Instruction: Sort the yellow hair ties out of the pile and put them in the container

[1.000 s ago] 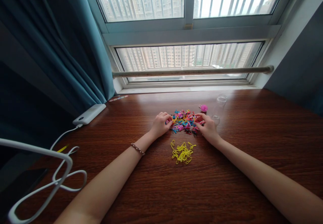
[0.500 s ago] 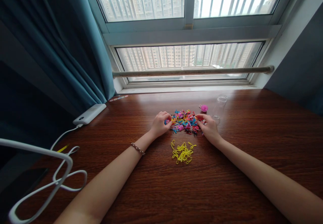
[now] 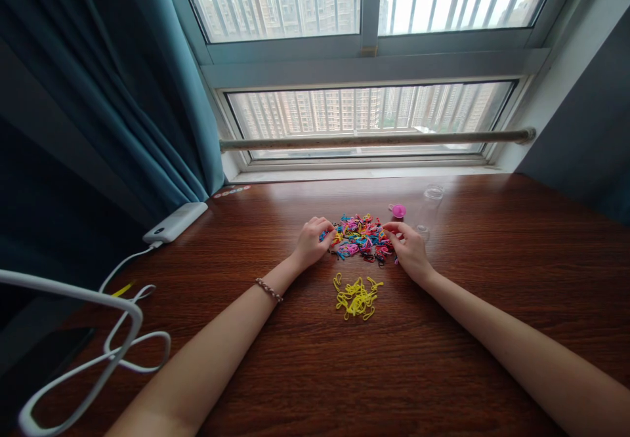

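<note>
Two hands are flanking the pile (image 3: 361, 237) of mixed bands on the tabletop (image 3: 344, 371), seemingly so that both edges are lying within reach and its middle is showing uncovered. The yellow bands (image 3: 357, 298) are lying on the near side of the pile, apart from it, probably so that their colour is not mixing in. The jar (image 3: 429, 210) is sitting beyond and right of the pile, and the pink piece (image 3: 398, 211) just past its far right corner, likely leaving the fingers room.

Both forearms are angling inward toward the pile. The left hand (image 3: 314, 241) is curling at its left edge, thumb and fingers bending close; the right hand (image 3: 409, 250) is reaching its right edge, thumb and forefinger nearly meeting. Whether either is gripping a band, I cannot tell.
</note>
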### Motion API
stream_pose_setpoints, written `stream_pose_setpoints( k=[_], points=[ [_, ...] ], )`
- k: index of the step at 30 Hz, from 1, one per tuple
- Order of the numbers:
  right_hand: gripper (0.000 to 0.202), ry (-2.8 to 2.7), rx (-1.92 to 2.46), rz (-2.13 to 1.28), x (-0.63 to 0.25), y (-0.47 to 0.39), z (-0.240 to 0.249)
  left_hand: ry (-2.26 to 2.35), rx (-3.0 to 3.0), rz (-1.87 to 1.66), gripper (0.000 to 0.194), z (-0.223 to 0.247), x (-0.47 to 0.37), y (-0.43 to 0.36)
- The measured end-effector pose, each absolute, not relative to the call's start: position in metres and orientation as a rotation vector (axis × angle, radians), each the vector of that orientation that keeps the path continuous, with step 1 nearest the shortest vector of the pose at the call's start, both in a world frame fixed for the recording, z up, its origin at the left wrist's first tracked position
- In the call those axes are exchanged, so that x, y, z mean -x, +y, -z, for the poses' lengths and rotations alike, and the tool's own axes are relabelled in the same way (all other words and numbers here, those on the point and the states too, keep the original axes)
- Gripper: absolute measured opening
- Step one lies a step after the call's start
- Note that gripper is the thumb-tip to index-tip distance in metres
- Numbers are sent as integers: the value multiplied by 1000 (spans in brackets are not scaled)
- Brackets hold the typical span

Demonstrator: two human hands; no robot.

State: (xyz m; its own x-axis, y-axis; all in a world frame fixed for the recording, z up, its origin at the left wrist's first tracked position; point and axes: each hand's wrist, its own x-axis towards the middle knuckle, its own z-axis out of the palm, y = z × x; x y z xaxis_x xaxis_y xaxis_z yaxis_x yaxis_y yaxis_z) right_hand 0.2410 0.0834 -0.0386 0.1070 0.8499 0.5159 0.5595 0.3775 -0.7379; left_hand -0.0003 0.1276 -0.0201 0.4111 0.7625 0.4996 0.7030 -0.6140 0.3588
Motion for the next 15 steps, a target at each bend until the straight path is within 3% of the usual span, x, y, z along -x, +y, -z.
stream_pose_setpoints(
  k=[15],
  points=[
    [17, -1657, 1211, -199, -236, 74, 29, 1349, -2450, -1070, 14, 25, 2, 132]
  ],
)
